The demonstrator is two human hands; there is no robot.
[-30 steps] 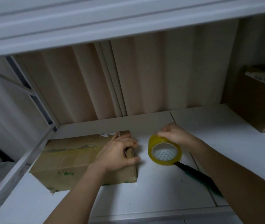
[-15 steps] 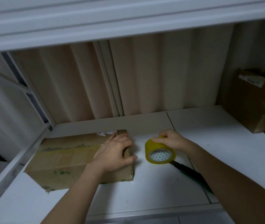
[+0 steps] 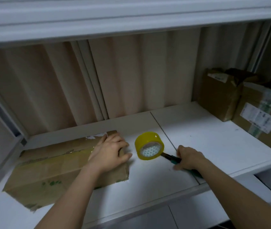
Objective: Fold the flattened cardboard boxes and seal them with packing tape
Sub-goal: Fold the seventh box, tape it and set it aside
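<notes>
A flat brown cardboard box [image 3: 52, 169] with a strip of clear tape along its top lies on the white shelf [image 3: 205, 139] at the left. My left hand [image 3: 110, 152] rests on its right end, with fingers curled over the edge. A yellow roll of packing tape [image 3: 148, 145] stands on its edge just right of the box, with no hand on it. My right hand [image 3: 189, 157] grips a dark green-handled cutter [image 3: 172, 158] that lies on the shelf beside the roll.
Two sealed brown cartons [image 3: 220, 95] [image 3: 263, 118] with labels stand at the back right of the shelf. A beige curtain [image 3: 123, 76] hangs behind. A white shelf board [image 3: 131, 17] runs overhead. At the left is a white metal frame [image 3: 4, 123].
My right hand let go of the tape roll and moved right and nearer, onto the cutter. The roll now stands alone. My left hand stayed on the box.
</notes>
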